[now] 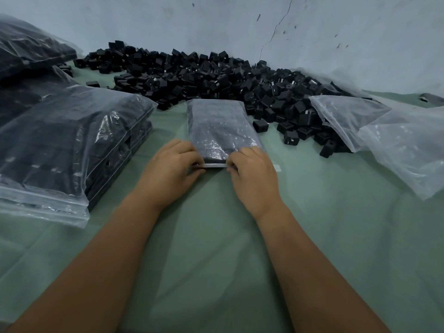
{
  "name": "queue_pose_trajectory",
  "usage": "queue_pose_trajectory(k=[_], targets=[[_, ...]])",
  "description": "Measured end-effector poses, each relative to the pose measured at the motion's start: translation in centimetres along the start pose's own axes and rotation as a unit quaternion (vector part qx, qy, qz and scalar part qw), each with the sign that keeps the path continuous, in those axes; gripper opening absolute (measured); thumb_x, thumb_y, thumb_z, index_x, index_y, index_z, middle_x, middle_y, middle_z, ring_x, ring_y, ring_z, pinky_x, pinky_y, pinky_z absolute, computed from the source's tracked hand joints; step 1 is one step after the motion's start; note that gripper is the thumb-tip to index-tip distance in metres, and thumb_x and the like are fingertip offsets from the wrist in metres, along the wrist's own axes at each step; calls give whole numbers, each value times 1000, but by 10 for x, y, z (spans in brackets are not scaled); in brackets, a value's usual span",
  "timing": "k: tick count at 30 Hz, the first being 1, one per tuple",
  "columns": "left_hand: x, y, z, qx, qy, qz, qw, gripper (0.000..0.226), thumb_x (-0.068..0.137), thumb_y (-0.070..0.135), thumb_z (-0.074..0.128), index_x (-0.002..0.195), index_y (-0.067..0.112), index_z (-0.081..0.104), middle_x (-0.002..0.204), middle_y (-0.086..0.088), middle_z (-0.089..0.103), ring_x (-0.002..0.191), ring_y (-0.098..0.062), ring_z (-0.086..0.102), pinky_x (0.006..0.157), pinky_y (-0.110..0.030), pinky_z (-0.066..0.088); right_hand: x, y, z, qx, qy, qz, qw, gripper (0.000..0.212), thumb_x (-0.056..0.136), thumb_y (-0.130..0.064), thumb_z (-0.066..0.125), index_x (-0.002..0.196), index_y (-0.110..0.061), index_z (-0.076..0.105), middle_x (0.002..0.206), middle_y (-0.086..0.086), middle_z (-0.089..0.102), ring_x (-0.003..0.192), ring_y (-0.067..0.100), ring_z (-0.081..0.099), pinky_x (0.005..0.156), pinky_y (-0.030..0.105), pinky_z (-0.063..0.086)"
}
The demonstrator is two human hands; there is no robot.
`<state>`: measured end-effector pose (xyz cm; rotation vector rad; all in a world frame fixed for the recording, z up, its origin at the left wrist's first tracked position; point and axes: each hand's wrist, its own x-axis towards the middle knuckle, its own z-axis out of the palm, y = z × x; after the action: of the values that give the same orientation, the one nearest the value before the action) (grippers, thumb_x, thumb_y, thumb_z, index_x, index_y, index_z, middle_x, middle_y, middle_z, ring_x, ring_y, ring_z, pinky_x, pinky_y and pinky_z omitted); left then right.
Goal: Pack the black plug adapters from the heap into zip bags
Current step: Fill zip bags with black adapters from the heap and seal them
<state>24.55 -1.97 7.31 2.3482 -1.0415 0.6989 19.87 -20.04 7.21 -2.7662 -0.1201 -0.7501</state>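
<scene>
From my feed, the left edge is crowded: a stack of filled bags (64, 150) sits on the green cloth (216, 260), with more packed bags behind it toward the corner, leaving a bare strip of cloth between that stack and the middle. The near half of the cloth, under both forearms, is open. Along the pale wall (240, 25) runs the heap of black plug adapters (204, 75), spreading rightward to where empty clear bags (403, 145) lie over its end at the right edge. The zip bag (221, 131) I am working on lies flat in the middle, its far end touching the heap, packed with dark adapters and glossy on top, its zip strip facing me. My left hand (169, 168) pinches the strip's left end, thumb underneath and fingers curled over. My right hand (252, 173) pinches the strip just beside it, knuckles up, both wrists angled inward so the hands nearly meet.
</scene>
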Motion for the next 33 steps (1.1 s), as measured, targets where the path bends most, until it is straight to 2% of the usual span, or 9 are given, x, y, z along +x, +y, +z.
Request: queue_pose_trajectory(k=[9,14,21,29,33], targets=[[3,4,1,6,8,-6,1000,7,76,-2,78,75,-1,71,76,-13,66,73,-33,59,67,-33,45,0,-1,2,7,17,-7,1000,5,84,-6,60,82,-6,64,83,9,59,84,29,52,79,41,42],[2,9,2,18,6,11,1000,9,74,0,80,77,0,72,76,-14,64,71,-34,60,66,-39,52,-1,0,2,5,26,-19,999,6,84,-5,59,81,-6,64,82,10,59,82,30,52,77,42,42],[5,12,6,34,-5,12,999,7,78,-2,76,76,-4,69,76,-19,64,71,-37,59,64,-43,51,-1,-1,4,9,19,-26,999,3,84,-9,62,83,-7,65,84,7,59,83,26,51,76,37,42],[4,10,6,45,0,26,999,11,72,-1,81,74,1,70,73,-14,63,67,-35,60,66,-40,52,-1,-3,5,-4,19,-46,999,7,85,-6,59,82,-5,65,83,10,60,83,30,54,77,42,44],[7,13,9,43,-5,41,998,3,77,1,73,76,-1,71,73,-18,64,68,-37,61,65,-45,54,-1,-3,5,-6,24,-53,998,8,84,-4,58,79,-6,64,81,9,59,81,28,53,75,42,44]])
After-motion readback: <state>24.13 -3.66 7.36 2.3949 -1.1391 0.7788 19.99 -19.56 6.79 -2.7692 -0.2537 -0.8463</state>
